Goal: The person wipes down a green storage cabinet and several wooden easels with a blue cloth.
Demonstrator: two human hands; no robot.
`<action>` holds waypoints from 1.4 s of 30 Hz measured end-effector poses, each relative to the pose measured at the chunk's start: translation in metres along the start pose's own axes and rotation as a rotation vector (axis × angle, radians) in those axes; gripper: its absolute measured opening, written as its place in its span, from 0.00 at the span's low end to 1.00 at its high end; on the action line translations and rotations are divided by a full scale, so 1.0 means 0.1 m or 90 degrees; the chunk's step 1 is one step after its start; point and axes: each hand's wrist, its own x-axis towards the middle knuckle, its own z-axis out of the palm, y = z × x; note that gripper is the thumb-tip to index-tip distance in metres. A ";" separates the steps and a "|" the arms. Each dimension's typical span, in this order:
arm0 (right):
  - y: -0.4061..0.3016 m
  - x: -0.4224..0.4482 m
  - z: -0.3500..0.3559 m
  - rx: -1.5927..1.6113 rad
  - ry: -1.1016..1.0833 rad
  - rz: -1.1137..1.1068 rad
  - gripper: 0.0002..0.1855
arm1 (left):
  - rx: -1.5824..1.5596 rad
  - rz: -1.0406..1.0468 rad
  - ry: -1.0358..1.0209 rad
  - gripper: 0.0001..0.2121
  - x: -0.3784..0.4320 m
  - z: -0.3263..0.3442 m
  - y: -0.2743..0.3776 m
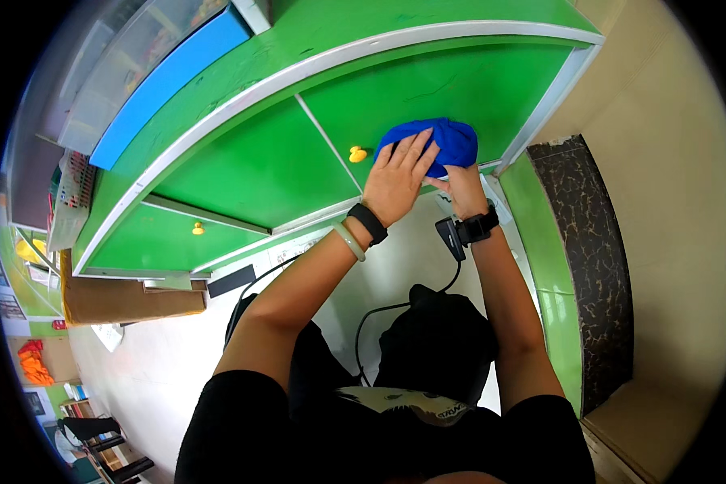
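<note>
A folded blue cloth (457, 142) lies against the green cabinet door (490, 78) near its lower right part. My left hand (396, 181) rests on the cloth with its fingers spread over the left side; a black band and a pale bangle are on that wrist. My right hand (466, 187) is at the cloth's lower edge, its fingers partly hidden by the cloth. A black device is strapped to the right wrist, with a cable running from it. A yellow knob (357, 154) sits on the door, left of the cloth.
A second yellow knob (198, 228) is on the lower left door. A cardboard box (127, 302) stands by the cabinet's left end, below a plastic basket (72, 193). A blue-edged clear bin (169, 78) is on top. Dark marbled trim (593, 266) runs along the right wall.
</note>
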 end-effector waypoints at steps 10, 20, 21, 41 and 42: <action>-0.02 -0.16 0.40 -0.030 -0.110 0.015 0.36 | 0.015 -0.061 0.030 0.36 -0.31 -0.44 -0.17; 0.01 -0.10 0.82 0.123 -0.052 0.142 0.24 | -0.049 -0.072 0.067 0.33 -0.54 -0.62 -0.32; 0.06 -0.02 0.82 0.166 -0.036 0.179 0.21 | -0.056 -0.071 0.072 0.32 -0.55 -0.61 -0.33; 0.49 -0.16 1.56 0.145 0.040 0.089 0.14 | -0.146 -0.116 0.099 0.32 -1.00 -0.83 -0.64; 0.49 -0.20 1.67 0.202 0.039 0.128 0.14 | -0.140 -0.123 0.102 0.31 -1.06 -0.88 -0.66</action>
